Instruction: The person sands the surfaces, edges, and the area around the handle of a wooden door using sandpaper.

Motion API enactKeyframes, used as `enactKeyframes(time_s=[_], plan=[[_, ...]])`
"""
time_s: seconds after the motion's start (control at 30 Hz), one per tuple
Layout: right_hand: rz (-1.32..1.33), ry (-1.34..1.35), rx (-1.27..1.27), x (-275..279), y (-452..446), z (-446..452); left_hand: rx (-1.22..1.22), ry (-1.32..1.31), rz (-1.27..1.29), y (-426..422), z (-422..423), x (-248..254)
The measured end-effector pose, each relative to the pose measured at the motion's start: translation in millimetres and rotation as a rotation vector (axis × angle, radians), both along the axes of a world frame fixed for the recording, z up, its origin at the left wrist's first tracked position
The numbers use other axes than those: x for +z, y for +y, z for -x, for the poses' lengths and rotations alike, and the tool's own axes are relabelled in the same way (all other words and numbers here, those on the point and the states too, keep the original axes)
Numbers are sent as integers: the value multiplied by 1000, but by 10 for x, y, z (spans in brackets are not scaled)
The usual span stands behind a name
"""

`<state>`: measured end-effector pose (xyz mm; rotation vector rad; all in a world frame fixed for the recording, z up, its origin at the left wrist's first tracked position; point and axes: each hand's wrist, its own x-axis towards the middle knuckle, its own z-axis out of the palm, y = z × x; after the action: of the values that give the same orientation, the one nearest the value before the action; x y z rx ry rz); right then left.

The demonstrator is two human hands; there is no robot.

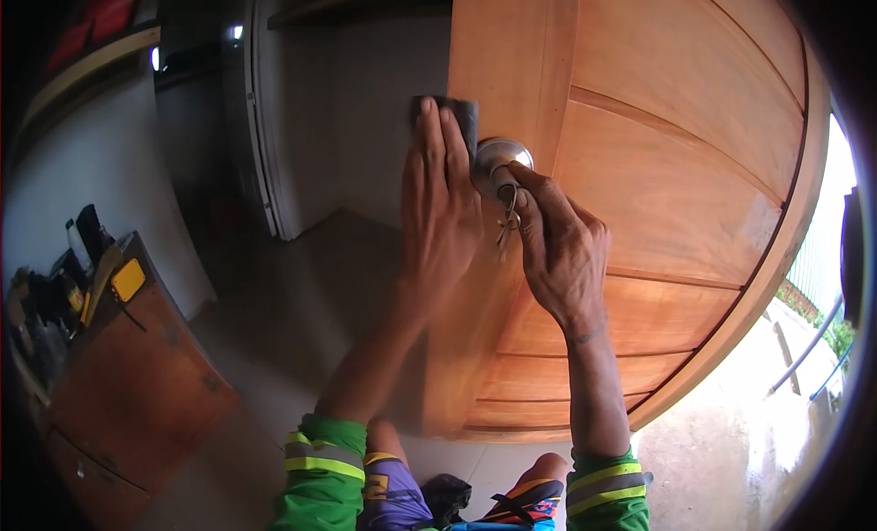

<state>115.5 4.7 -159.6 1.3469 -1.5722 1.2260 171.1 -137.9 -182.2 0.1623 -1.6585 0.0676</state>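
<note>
A reddish-brown wooden panelled door (658, 165) stands in front of me with its edge toward my left. My left hand (443, 197) presses a dark grey piece of sandpaper (466, 120) to that edge, fingers laid long over it; the forearm is slightly blurred. Round the keyed end of the silver doorknob (512, 154), the thumb and fingers of my right hand (566, 243) are closed. A small bunch of keys (507, 228) dangles from the knob, beside my right thumb.
At the left, a brown wooden cabinet (137, 376) carries tools, bottles and a yellow tape measure (128, 280). Behind the door edge is a dim room with a white door frame (269, 120). Bright outdoor ground (722, 458) lies beyond the door at right.
</note>
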Motion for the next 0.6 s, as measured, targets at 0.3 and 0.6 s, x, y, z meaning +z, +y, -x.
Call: enactKeyframes(time_s=[0.3,0.6], plan=[[-9,50,5,42,82,10,297,-156,-20,-101,-248,-209],[-86,31,-49,43,109,-35,501,-148,306,-281,-275,-264]])
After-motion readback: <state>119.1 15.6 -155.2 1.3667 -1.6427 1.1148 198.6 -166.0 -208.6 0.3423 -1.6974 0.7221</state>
